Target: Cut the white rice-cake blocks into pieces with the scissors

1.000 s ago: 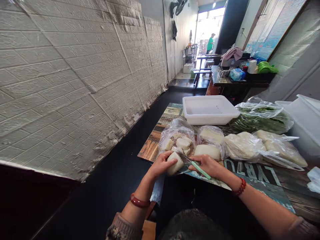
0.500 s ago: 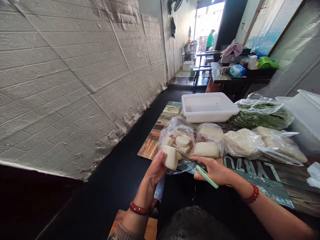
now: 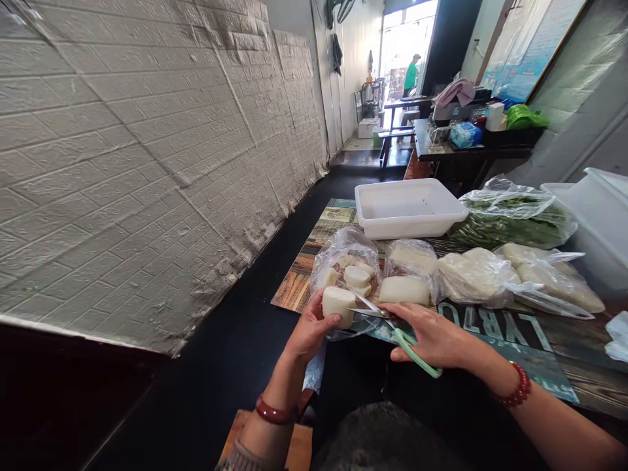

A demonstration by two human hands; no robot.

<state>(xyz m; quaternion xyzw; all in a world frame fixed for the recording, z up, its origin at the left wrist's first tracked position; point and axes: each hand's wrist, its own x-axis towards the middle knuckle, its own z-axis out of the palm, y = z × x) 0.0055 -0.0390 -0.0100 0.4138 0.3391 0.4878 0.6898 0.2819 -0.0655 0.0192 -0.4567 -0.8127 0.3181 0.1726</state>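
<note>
Scissors (image 3: 416,356) with pale green handles are gripped in the fingers of the right hand (image 3: 436,337) in the head view, blades parted, one tip at the side of a white dough-like block (image 3: 338,307). The left hand (image 3: 310,330) clasps that block, thumb across its near face. Just beyond the left fingers, a clear plastic bag (image 3: 343,239) holds white pieces (image 3: 357,276); a larger white slab (image 3: 405,290) lies just past the right fingertips.
</note>
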